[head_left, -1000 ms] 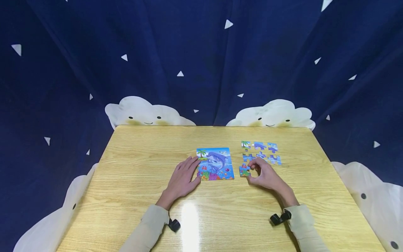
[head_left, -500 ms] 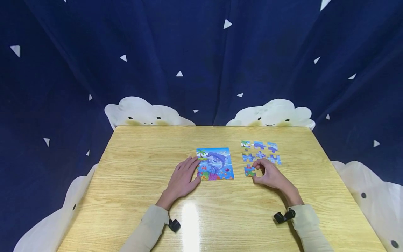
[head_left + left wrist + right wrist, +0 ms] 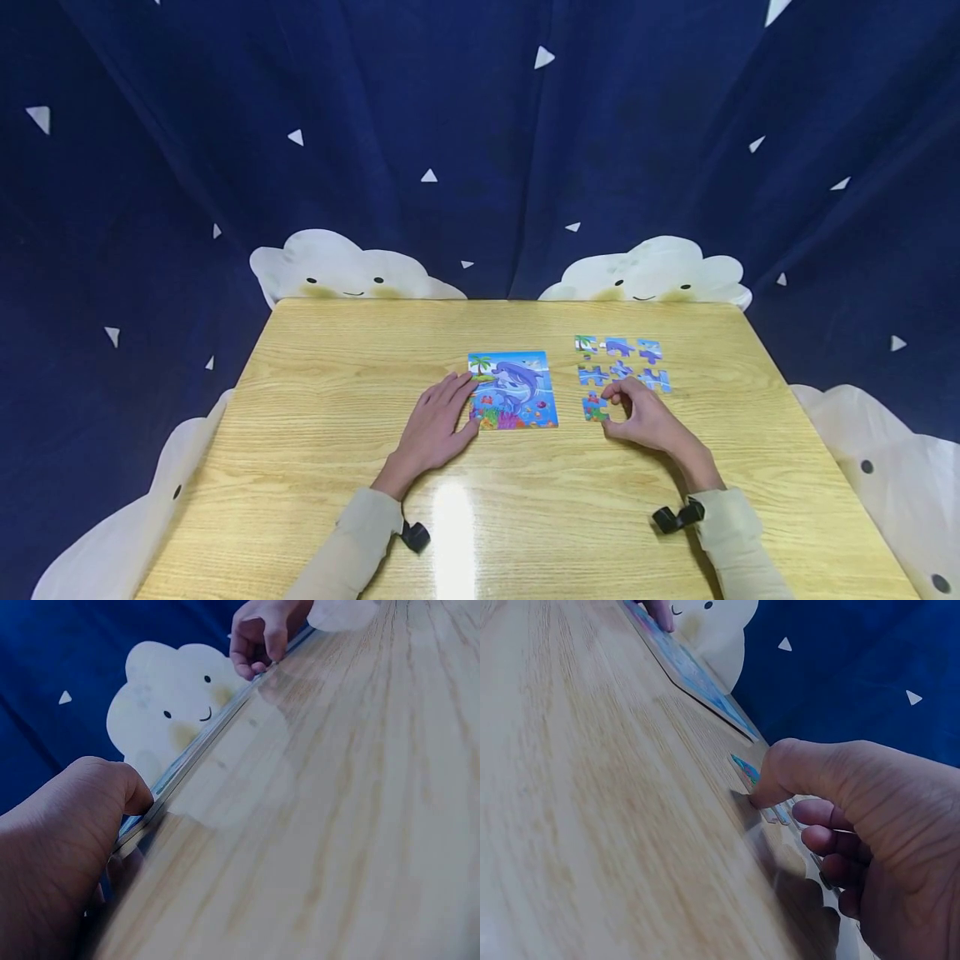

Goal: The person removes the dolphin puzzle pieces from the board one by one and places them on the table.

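Observation:
A square dolphin picture board (image 3: 517, 392) lies flat near the middle of the table. My left hand (image 3: 431, 425) rests at its left side, fingers extended over the edge and the thumb at the lower left corner; the left wrist view shows that thumb (image 3: 112, 787) against the board's edge. On the right, my right hand (image 3: 643, 417) pinches a puzzle piece (image 3: 594, 407) with a red crab and green seaweed between thumb and curled fingers. That piece lies flat below the other pieces, its right part covered by the hand.
Several loose puzzle pieces (image 3: 618, 347) lie in two rows just beyond the right hand, showing a palm tree and dolphin parts. The wooden table (image 3: 315, 358) ends at a dark blue curtain (image 3: 480, 125) with white clouds. Each wrist wears a black camera strap.
The right hand has slid the crab piece a short way right, away from the board and under the left column of pieces; over the last half second it is still. Left hand unmoved.

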`<state>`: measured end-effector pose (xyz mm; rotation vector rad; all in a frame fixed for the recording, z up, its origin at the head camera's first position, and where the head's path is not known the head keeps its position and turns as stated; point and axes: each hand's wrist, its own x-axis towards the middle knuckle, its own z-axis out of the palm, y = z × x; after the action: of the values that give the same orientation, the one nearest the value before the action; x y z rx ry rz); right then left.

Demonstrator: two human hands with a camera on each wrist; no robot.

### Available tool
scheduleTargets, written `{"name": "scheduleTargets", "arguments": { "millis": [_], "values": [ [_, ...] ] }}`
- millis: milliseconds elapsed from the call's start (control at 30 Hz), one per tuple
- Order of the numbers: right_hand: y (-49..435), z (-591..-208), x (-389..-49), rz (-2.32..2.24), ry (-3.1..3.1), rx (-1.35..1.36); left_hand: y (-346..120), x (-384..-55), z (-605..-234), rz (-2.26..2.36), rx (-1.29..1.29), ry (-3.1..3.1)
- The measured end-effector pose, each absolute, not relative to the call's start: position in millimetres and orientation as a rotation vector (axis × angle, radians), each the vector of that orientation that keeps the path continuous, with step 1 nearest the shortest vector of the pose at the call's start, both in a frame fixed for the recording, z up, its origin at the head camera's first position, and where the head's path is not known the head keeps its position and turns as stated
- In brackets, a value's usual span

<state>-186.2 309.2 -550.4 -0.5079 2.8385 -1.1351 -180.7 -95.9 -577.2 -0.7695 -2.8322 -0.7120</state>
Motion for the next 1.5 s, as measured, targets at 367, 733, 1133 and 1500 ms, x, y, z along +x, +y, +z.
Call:
{"name": "scheduleTargets", "arguments": {
  "millis": [367, 733, 1133, 1500],
  "values": [
    [305, -547, -183, -1.202, 2.830, -0.538, -96, -181, -577, -0.726, -0.765, -2.835],
    [278, -539, -181, -1.289, 2.811, -0.756, -97, -182, -577, -0.722, -0.767, -2.836],
    [220, -531, -185, -1.135, 2.756, -0.976, -97, -181, -575, -0.712, -0.767, -2.844],
    [189, -532, -193, -0.873, 2.782, -0.986, -96, -180, -573, -0.700, -0.761, -2.896]
  ]
}}
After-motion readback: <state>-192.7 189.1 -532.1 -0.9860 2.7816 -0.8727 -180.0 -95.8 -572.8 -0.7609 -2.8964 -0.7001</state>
